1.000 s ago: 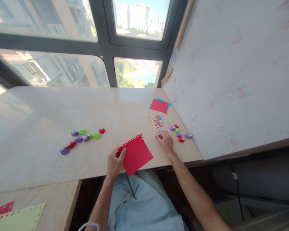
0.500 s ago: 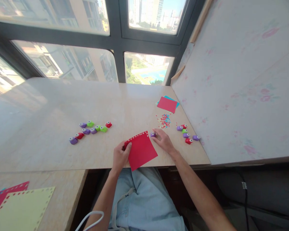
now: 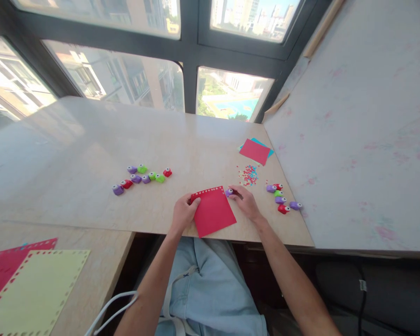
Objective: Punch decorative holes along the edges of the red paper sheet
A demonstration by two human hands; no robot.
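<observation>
My left hand (image 3: 185,212) grips the upper left corner of a red sheet of paper (image 3: 215,214), thumb on top. A row of punched holes runs along the sheet's far edge. In my right hand (image 3: 245,201) is a small purple craft punch (image 3: 229,192), held between thumb and fingers at the sheet's upper right corner. Whether the paper's edge sits inside the punch's slot I cannot tell. Beyond the right hand lies a scatter of punched paper bits (image 3: 249,174) in red, blue and cream.
Several purple, green and red punches (image 3: 146,179) lie left on the counter, with several more (image 3: 280,200) by the wall. Red and blue paper (image 3: 255,151) is stacked far right. A yellow sheet with punched edges (image 3: 45,284) overlaps a red one (image 3: 7,268) at lower left.
The view has shifted, so the scene sits differently in the frame. The red sheet has turned slightly and the purple punch is now right against its corner. Both hands keep their holds.
</observation>
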